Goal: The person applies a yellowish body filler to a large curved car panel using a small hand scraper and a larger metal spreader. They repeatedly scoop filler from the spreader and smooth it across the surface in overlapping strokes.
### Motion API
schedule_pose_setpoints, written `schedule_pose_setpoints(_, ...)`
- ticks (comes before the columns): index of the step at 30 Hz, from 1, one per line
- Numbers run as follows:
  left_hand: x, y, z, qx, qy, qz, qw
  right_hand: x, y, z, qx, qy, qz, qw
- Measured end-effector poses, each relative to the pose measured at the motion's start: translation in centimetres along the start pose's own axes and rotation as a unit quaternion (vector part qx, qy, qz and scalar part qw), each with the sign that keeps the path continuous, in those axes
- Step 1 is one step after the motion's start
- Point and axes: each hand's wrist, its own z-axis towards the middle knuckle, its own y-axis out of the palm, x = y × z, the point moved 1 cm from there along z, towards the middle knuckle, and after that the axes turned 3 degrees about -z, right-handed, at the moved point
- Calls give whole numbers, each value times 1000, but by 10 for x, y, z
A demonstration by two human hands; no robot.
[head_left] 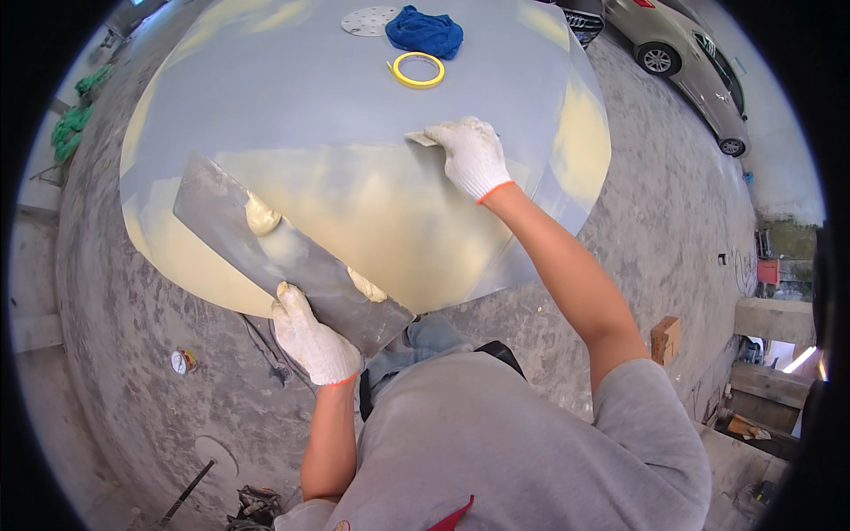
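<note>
My left hand (312,338), in a white knit glove with an orange cuff, grips the lower edge of a long grey mixing board (310,288). Two dabs of creamy yellow putty (262,215) sit on the board. It is tilted over the near left part of a large curved grey panel (292,97) that looks like a car hood. My gloved right hand (471,159) is closed around a flat putty spreader (421,138), whose edge lies at or just above the panel. Pale yellow putty (452,234) covers the panel's near part, with more along its sides.
On the panel's far side are a yellow tape roll (418,70), a blue cloth (425,33) and a perforated white disc (370,21). A silver car (673,53) stands far right. A can (183,361) and a cardboard box (666,340) rest on the concrete floor.
</note>
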Motion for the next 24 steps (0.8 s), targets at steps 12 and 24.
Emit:
schedule_pose_setpoints(12, 11, -10, 6, -23, 153, 126, 980, -71, -76, -130, 26, 329, 412, 849)
schedule_pose_setpoints(24, -3, -8, -66, -250, 311, 133, 907, -193, -86, -173, 279, 369, 591, 661)
